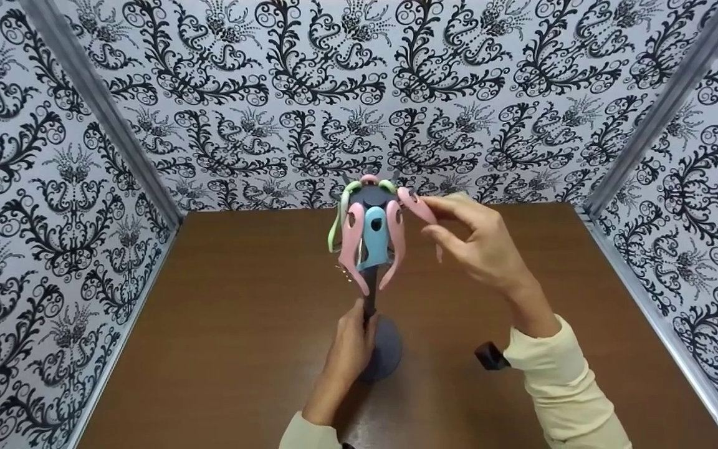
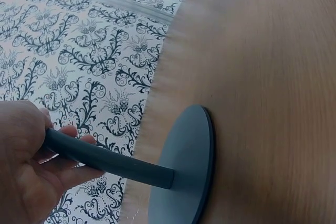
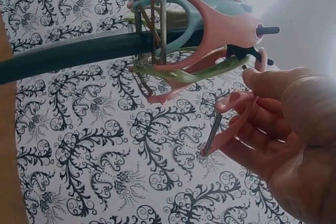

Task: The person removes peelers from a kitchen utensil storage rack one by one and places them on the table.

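Observation:
A dark stand [image 1: 369, 287] with a round base [image 1: 389, 352] stands on the table. My left hand [image 1: 351, 343] grips its pole [image 2: 115, 162] above the base, fingers curled round it. Several Y-shaped peelers hang around the stand's top, among them a blue peeler [image 1: 376, 248], a pink peeler [image 1: 353, 238] and a green peeler [image 1: 335, 232]. At the top's right side, my right hand [image 1: 483, 240] pinches another pink peeler [image 3: 231, 101] between thumb and fingers. That peeler's upper end is beside a peg; whether it is hooked on, I cannot tell.
The brown wooden table [image 1: 240, 312] extends to both sides of the stand. Patterned white walls [image 1: 334, 93] with metal corner strips enclose it at the back and sides. A small black device [image 1: 491, 357] sits by the right cuff.

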### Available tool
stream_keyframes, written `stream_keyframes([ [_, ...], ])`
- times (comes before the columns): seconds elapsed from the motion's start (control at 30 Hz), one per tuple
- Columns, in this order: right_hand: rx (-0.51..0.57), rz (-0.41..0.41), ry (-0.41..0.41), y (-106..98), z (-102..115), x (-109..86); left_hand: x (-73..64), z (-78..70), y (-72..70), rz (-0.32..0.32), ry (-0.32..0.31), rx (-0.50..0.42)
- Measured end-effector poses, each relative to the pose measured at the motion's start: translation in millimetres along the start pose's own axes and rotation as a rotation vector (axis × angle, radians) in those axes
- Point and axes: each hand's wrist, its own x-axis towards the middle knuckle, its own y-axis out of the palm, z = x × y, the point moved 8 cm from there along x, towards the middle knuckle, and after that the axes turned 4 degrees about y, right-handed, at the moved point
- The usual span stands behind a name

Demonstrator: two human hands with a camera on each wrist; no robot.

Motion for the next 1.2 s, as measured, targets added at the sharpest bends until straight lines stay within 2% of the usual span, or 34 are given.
stream_keyframes([
  [0.13,-0.017,-0.007,0.0,-2.0,2.6,-0.3,-0.5,-2.4,-1.8,-0.024,0.051,0.003],
  [0.33,-0.028,0.012,-0.006,-3.5,5.2,0.3,-0.6,0.4,-3.1,-0.02,0.046,-0.023],
  [0.63,-0.077,0.008,-0.028,-8.3,13.2,0.5,0.8,1.7,-4.5,0.023,0.037,-0.053],
  [0.9,-0.077,0.012,-0.023,-10.8,15.3,0.1,0.4,1.5,-4.4,0.017,0.046,-0.045],
  [1.1,-0.063,0.008,-0.04,-12.7,18.7,0.8,1.7,-2.3,-6.2,-0.032,0.122,-0.04],
  [1.2,-0.067,-0.005,-0.041,-15.8,19.5,0.4,0.7,-2.3,-8.5,-0.041,0.129,-0.032],
])
